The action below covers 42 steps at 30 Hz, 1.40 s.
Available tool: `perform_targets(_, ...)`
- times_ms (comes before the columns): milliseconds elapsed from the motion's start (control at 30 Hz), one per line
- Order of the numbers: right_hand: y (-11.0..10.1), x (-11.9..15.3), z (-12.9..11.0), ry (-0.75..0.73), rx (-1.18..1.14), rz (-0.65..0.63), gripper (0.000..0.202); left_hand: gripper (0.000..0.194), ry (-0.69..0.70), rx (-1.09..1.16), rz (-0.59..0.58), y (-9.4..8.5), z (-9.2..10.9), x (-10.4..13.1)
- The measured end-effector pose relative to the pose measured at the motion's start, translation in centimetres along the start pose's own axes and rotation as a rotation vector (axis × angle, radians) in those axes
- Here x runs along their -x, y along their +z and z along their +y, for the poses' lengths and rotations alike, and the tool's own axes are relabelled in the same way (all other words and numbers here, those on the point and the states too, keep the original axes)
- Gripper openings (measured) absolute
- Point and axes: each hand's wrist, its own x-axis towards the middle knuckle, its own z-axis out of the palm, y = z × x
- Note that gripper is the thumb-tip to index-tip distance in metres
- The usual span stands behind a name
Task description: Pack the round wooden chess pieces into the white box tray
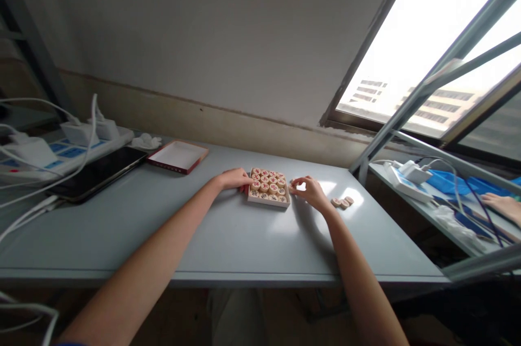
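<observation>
A shallow box [268, 202] of wooden Chinese chess pieces sits on the grey table, its round pieces stacked in rows with red characters toward the back and dark ones at the front. My left hand [235, 178] is at the box's left side, its fingers closed on the edge. Just off the right side, my right hand [310, 192] pinches a small pale chess piece [292, 185], partly covered by the fingers. Several loose chess pieces [344, 203] lie on the table to the right of my right hand.
A box lid [178, 155] lies inside up at the back left. Beside it are a dark tablet [101, 172] and a power strip [73, 148] with chargers and white cables. Metal posts [396, 113] stand at right; beyond them, another person's hand [502, 206] rests on a neighbouring desk.
</observation>
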Motion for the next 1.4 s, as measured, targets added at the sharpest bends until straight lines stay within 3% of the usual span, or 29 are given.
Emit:
perform_targets(167, -0.5, 0.0, -0.5, 0.065, -0.227, 0.02, 0.025, 0.03, -0.003, -0.018, 0.024, 0.2, 0.2, 0.2)
perform_targets(333, -1.2, 0.5, -2.2, -0.082, -0.368, -0.075, 0.028, 0.033, -0.012, -0.078, 0.027, 0.2, 0.3, 0.4)
perform_targets(500, -0.6, 0.9, -3.3, -0.131, -0.243, -0.099, 0.021, 0.032, -0.019, -0.122, 0.043, 0.2, 0.7, 0.6)
perform_targets(667, -0.5, 0.7, -3.1, -0.151, -0.25, -0.061, 0.028, 0.032, -0.007, -0.127, 0.051, 0.2, 0.8, 0.6)
perform_targets(767, -0.3, 0.3, -2.0, -0.071, -0.19, 0.083, 0.029, 0.033, 0.002, -0.113, 0.043, 0.3, 0.7, 0.6)
perform_targets(867, 0.3, 0.1, -0.8, 0.035, 0.076, 0.198, 0.032, 0.031, 0.002, -0.102, 0.038, 0.3, 0.6, 0.7)
perform_targets(1000, 0.9, 0.1, -0.3, 0.018, 0.224, 0.021, 0.03, 0.03, 0.013, -0.084, 0.044, 0.3, 0.6, 0.7)
perform_targets(1133, 0.1, 0.3, -0.6, -0.015, 0.23, 0.033, 0.023, 0.028, 0.012, -0.07, 0.043, 0.2, 0.6, 0.8)
perform_targets(1300, -0.7, 0.6, -3.1, -0.102, -0.061, 0.14, 0.023, 0.029, 0.039, -0.048, 0.034, 0.2, 0.0, 0.4)
perform_targets(1400, -0.3, 1.1, -5.7, -0.238, -0.316, 0.1, 0.028, 0.028, 0.091, 0.011, -0.002, 0.1, -0.9, -0.1)
